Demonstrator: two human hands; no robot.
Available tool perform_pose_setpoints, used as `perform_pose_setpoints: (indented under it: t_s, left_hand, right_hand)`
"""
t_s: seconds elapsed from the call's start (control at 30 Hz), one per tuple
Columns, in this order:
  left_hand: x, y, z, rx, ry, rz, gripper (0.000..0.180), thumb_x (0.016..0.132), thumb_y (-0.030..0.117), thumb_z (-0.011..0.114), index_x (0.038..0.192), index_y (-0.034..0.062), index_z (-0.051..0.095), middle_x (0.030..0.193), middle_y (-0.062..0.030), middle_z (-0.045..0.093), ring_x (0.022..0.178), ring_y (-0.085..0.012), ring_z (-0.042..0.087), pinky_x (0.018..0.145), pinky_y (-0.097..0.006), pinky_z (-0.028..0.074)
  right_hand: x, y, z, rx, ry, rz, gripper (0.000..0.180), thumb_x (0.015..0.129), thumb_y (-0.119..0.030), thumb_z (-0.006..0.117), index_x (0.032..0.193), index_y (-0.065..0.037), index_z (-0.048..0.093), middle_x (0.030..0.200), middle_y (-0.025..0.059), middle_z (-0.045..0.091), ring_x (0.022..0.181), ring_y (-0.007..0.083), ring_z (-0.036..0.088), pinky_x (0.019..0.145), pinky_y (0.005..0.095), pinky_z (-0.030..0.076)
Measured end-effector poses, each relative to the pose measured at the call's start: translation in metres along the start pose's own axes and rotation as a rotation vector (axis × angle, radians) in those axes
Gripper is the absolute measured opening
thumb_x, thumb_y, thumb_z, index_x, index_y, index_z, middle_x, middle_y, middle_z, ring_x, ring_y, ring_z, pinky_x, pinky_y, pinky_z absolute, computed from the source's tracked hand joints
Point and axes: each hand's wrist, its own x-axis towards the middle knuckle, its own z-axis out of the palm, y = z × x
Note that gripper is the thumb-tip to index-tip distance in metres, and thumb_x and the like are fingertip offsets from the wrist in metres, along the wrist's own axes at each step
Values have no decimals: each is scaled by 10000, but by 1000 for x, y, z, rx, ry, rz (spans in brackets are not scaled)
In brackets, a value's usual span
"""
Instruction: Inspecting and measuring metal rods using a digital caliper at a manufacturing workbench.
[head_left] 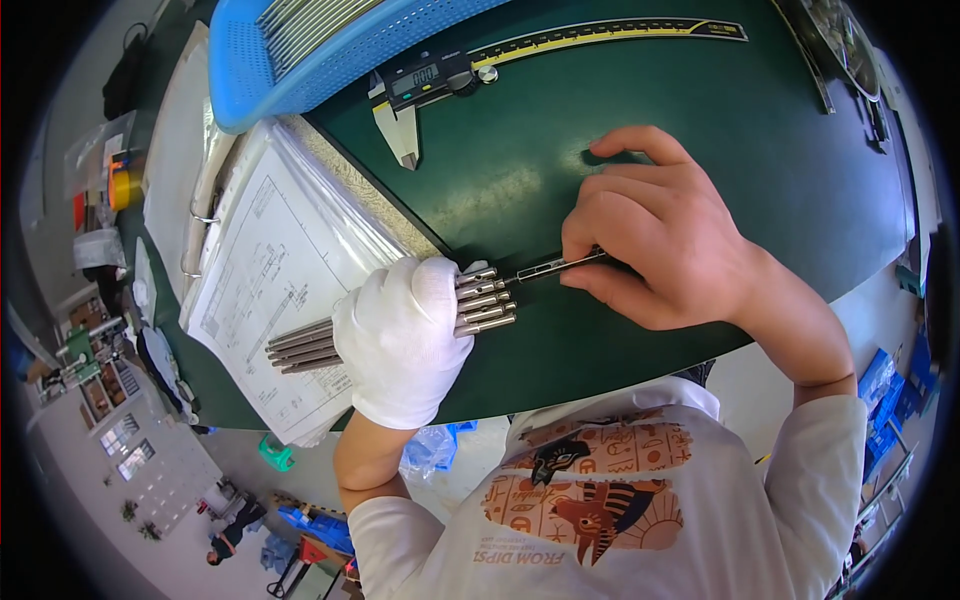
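Note:
My left hand (402,335), in a white glove, is closed round a bundle of slim metal rods (486,312). Their thicker, shiny ends point right, while the thinner ends stick out to the left over a drawing. My bare right hand (665,235) pinches a thin dark tool (556,267) with slots along its length, between thumb and fingers. The tool's narrow tip reaches the end of one of the upper rods; whether it sits inside that rod I cannot tell. Beyond the hands lies a digital caliper (432,82) with its jaws toward me.
A ring binder of technical drawings (265,265) lies open on the left of the green table (800,180). At the back left a blue plastic basket (235,75) holds several more rods. Metal objects (845,45) rest at the far right corner. A person (235,530) is far off, lower left.

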Motion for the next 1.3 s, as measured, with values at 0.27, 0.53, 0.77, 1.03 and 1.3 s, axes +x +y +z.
perform_pose_setpoints:
  t_s: [0.27, 0.53, 0.77, 1.03, 1.3]
  left_hand:
    - [0, 2, 0, 5, 11, -12, 253, 664, 173, 701, 844, 126, 530, 679, -29, 527, 575, -239, 544, 495, -401, 392]
    - [-1, -1, 0, -6, 10, 0, 268, 657, 165, 703, 858, 126, 531, 681, -27, 529, 576, -237, 545, 492, -399, 396]
    - [0, 0, -2, -26, -8, -2, 296, 625, 156, 704, 866, 125, 535, 694, -29, 533, 590, -238, 549, 495, -395, 395]
    - [-1, 0, 0, -19, 9, 2, 243, 733, 233, 716, 840, 126, 526, 664, -31, 526, 558, -239, 541, 476, -395, 385]
    - [-1, 0, 1, -6, 7, 3, 243, 717, 223, 713, 837, 125, 525, 663, -30, 528, 561, -238, 543, 477, -398, 385]
  right_hand:
    - [-1, 3, -1, 8, -22, -36, 232, 779, -242, 697, 823, -94, 524, 635, 25, 529, 584, 241, 555, 809, 411, 453]
    - [-3, 3, 2, -79, -56, -34, 203, 771, -232, 715, 746, -100, 564, 622, 10, 538, 541, 228, 521, 808, 405, 442]
    - [-6, 4, -2, -97, -172, -24, 208, 774, -238, 715, 770, -101, 560, 637, 11, 537, 553, 229, 526, 813, 404, 436]
    - [-6, 3, -4, -78, -153, -35, 221, 777, -245, 701, 833, -98, 544, 702, 28, 556, 622, 234, 558, 812, 402, 446]
    - [-6, -2, 6, -97, -45, -50, 240, 767, -249, 697, 850, -98, 529, 764, 44, 566, 694, 238, 590, 822, 406, 454]
